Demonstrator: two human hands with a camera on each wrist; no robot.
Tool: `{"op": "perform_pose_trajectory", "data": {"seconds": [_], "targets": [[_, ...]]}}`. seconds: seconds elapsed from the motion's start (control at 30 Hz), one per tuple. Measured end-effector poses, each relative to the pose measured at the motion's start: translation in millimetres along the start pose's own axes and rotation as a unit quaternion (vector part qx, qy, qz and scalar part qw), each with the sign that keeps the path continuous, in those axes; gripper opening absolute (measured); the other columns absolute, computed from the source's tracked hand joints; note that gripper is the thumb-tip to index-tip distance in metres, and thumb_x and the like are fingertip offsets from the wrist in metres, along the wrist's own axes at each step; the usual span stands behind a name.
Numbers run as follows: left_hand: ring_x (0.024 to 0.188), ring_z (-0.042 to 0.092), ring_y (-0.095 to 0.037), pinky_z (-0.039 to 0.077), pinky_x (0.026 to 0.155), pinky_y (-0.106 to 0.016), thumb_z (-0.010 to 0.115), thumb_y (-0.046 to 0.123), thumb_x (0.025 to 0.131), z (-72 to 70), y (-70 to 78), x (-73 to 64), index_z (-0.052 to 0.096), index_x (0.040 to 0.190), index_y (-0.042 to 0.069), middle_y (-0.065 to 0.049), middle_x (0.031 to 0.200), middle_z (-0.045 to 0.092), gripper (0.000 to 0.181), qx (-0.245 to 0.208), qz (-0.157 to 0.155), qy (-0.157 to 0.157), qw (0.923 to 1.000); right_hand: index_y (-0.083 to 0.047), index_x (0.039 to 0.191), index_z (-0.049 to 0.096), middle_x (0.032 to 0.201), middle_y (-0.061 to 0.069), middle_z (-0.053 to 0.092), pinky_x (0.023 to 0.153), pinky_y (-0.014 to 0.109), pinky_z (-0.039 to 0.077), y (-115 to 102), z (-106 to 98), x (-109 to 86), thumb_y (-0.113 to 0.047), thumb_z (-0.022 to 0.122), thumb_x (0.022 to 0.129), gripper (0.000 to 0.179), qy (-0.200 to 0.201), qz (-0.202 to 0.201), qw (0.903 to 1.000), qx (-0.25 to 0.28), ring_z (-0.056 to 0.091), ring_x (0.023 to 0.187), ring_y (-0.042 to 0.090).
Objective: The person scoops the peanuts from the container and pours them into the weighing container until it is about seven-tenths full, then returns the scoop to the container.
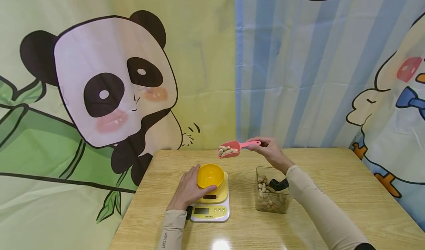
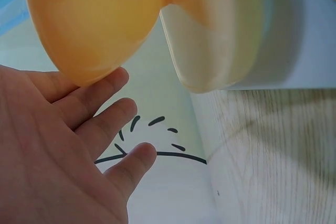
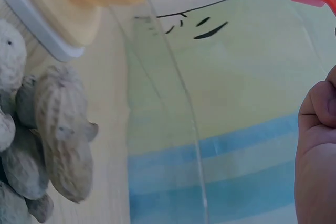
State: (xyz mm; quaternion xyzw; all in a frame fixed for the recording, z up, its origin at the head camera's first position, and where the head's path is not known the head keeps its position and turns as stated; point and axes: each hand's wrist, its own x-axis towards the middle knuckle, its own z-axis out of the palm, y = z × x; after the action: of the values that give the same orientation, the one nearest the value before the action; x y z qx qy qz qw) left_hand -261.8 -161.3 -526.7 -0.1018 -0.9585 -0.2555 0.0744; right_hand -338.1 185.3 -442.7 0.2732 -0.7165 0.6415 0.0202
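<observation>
Yellow bowl (image 1: pixel 210 176) sits on the platform of the kitchen scale (image 1: pixel 223 217), no peanuts visible inside; taking the bowl as our clock centre in the head view, the pink scoop (image 1: pixel 235 144) is held up at one o'clock, its mouth facing nine, loaded with peanuts (image 1: pixel 227 151). We judge the step in hand to be bringing the load to the bowl — the next move calls for a level shift towards seven, then a tip once the mouth is over the rim. The right hand (image 1: pixel 270 153), at two o'clock, grips the scoop handle, fingers closed round it. The left hand (image 1: pixel 189 187), at eight, holds the bowl in a wide span, thumb along the near side and fingers at the far left; from the left wrist we note two fingers free of the wall. We cannot read the scale display. Between three and four o'clock, apart from the scale, stands a clear bin (image 1: pixel 272 210) of peanuts; its upright walls would need clearing on any return. The table (image 1: pixel 318 161) ends near the bowl at twelve, with the printed curtain (image 1: pixel 206 76) beyond — little depth there, whereas we see open wood between scale and bin.
</observation>
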Motion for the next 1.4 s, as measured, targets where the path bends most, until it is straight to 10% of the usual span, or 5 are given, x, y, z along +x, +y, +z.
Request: {"op": "perform_pose_trajectory", "data": {"seconds": [1.03, 1.4], "targets": [[0.146, 0.036, -0.036, 0.02, 0.122, -0.054, 0.066, 0.081, 0.075, 1.2, 0.1, -3.2, 0.032, 0.158, 0.006, -0.016, 0.158, 0.039, 0.117, -0.016, -0.006, -0.002, 0.9999, -0.013, 0.11, 0.079, 0.094, 0.013, 0.073, 0.07, 0.03, 0.056, 14, 26, 12.3, -0.021, 0.078, 0.092, 0.02, -0.085, 0.046, 0.9941, -0.05, 0.059, 0.074, 0.02], [0.145, 0.036, -0.035, 0.021, 0.122, -0.054, 0.066, 0.081, 0.075, 0.3, 0.3, -3.1, 0.032, 0.158, 0.006, -0.016, 0.158, 0.04, 0.117, -0.015, -0.001, 0.0, 0.9999, -0.022, 0.107, 0.08, 0.081, 0.008, 0.069, 0.055, 0.027, 0.042, 3, 29, 15.3, -0.034, 0.079, 0.09, 0.021, -0.107, 0.052, 0.9851, -0.123, 0.047, 0.062, 0.015]]}}
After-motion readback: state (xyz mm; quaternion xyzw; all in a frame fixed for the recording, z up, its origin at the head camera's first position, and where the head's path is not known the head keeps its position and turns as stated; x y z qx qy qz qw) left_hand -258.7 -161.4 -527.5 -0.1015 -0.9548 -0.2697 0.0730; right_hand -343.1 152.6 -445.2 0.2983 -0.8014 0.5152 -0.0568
